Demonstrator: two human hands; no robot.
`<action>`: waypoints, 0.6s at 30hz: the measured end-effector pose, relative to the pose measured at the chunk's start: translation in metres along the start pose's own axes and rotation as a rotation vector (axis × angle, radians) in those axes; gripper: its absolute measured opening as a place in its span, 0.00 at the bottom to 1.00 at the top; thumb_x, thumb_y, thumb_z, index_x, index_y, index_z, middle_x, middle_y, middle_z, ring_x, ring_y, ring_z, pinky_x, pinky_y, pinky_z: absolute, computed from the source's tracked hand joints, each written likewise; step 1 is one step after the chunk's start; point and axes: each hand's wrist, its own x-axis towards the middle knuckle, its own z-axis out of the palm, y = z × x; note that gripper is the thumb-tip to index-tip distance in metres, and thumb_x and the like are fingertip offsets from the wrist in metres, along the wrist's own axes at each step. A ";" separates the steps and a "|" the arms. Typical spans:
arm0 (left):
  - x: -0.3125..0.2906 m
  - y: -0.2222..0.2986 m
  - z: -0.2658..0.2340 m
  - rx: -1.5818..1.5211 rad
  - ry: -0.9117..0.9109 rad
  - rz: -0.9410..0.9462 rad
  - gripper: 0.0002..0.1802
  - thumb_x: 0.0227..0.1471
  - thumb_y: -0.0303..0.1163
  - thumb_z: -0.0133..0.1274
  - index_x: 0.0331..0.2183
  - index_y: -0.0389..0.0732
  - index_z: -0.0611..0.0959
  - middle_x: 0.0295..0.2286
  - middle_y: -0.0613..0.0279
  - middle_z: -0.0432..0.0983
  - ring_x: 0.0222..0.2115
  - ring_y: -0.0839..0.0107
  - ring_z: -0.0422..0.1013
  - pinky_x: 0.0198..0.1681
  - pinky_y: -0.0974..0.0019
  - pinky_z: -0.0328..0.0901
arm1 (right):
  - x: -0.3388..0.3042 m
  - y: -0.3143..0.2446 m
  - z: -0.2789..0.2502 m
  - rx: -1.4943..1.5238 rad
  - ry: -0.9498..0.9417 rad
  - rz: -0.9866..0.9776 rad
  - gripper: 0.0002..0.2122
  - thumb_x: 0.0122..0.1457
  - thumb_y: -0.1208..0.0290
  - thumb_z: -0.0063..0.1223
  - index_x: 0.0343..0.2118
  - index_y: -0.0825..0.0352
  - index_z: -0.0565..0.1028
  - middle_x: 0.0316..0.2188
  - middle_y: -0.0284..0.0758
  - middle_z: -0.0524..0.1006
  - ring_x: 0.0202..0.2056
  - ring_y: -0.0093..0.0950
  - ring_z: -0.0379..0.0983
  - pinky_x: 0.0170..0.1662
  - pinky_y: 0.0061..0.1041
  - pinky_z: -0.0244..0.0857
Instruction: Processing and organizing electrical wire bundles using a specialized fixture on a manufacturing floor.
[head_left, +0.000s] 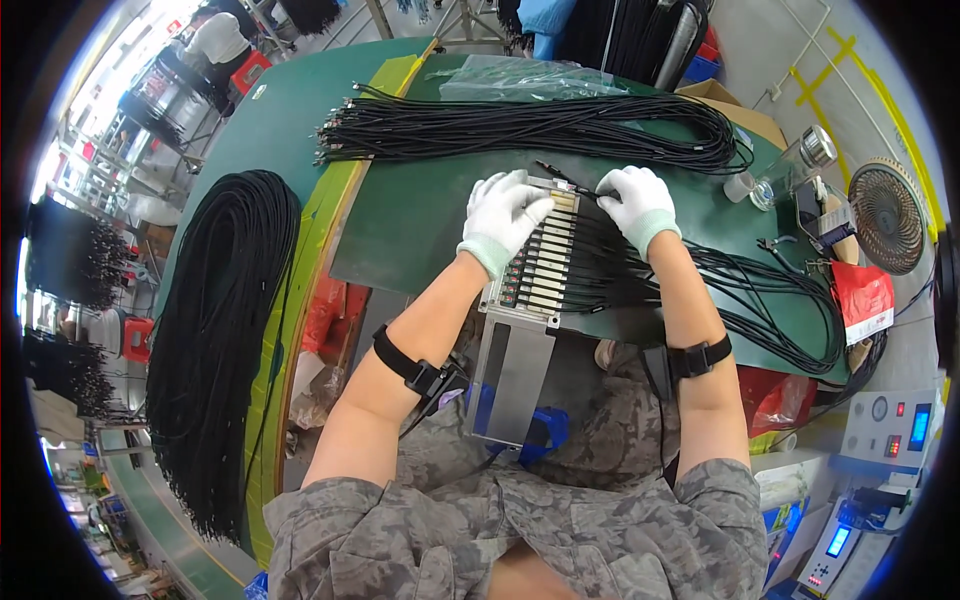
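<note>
A metal fixture (518, 370) lies lengthwise in front of me, its near end over my lap. A row of pale slots (545, 262) runs along its far half, with black cables (612, 268) leading out to the right. My left hand (503, 218), in a white glove, rests at the left of the fixture's far end, thumb and bent fingers apart over the last slots. My right hand (640, 205), also gloved, has its fingertips closed on a thin black cable (583, 187) just right of that end. The cable's tip points toward the left hand.
A long bundle of black cables (540, 130) lies across the back of the green table (400, 215). Another bundle (220, 330) hangs at the left. At the right are a glass bottle (795, 168), pliers (778, 252), a fan (888, 215) and a red bag (862, 295).
</note>
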 end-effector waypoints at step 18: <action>0.005 -0.017 -0.018 -0.039 0.214 -0.142 0.11 0.50 0.38 0.53 0.32 0.41 0.82 0.39 0.54 0.77 0.44 0.57 0.68 0.52 0.59 0.58 | -0.010 -0.010 0.003 0.385 0.125 -0.151 0.07 0.51 0.66 0.55 0.31 0.61 0.79 0.27 0.36 0.78 0.33 0.38 0.72 0.39 0.33 0.65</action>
